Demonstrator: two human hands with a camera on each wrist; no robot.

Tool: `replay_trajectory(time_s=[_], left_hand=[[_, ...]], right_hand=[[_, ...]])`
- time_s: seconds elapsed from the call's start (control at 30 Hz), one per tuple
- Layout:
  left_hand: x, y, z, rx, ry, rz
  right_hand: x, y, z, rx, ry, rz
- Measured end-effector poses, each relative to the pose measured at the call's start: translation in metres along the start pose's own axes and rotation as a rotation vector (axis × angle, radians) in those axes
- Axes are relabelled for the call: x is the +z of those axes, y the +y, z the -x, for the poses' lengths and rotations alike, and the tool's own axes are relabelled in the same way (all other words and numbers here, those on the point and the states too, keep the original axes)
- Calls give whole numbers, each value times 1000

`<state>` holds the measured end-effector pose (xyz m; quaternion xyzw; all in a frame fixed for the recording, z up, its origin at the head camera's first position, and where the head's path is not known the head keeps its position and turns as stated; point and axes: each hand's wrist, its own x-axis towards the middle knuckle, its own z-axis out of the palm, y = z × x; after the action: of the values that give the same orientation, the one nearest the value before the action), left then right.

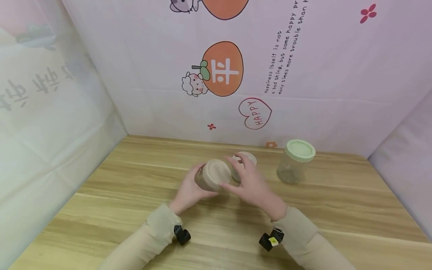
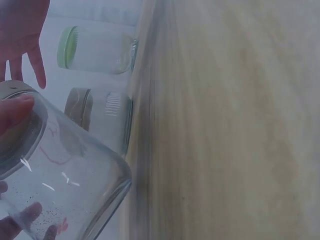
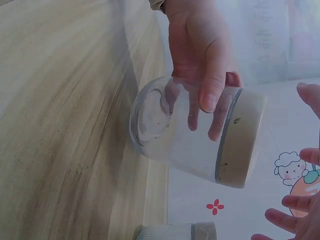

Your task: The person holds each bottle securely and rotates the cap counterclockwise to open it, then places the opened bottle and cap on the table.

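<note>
My left hand (image 1: 190, 192) grips a clear glass jar (image 3: 192, 132) round its side, with the thumb and fingers on opposite sides. A beige lid (image 1: 217, 174) covers the jar, which is tilted, and its base appears raised off the table. Beside that lid is my right hand (image 1: 253, 184), fingers spread and apart, holding nothing. In the right wrist view its fingertips (image 3: 280, 220) stand off from the lid. Just behind the right hand, a smaller ribbed glass jar (image 2: 112, 112) with a beige lid stands on the table, partly hidden in the head view.
A glass jar (image 1: 291, 171) with a pale green lid (image 1: 300, 149) stands farther right, near the back of the wood-grain table (image 1: 101, 210). Behind the table hangs a printed cloth (image 1: 152, 75), and more cloth (image 1: 50, 150) closes off the sides.
</note>
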<state>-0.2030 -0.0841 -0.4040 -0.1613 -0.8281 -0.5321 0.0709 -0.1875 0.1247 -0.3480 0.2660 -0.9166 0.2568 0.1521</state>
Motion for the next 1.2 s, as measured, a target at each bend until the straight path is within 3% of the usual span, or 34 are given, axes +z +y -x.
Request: replay_trajectory(time_s=[0.2, 0.47, 0.9, 1.2], left_hand=[[4, 4, 5, 11, -44, -39], [9, 5, 6, 100, -94, -84], [8, 5, 6, 103, -137, -108], [5, 3, 4, 122, -186, -97]], right_hand=[[2, 0, 4, -6, -3, 24], [10, 0, 11, -6, -9, -1], [21, -4, 13, 39, -48, -56], [22, -6, 7, 13, -46, -80]])
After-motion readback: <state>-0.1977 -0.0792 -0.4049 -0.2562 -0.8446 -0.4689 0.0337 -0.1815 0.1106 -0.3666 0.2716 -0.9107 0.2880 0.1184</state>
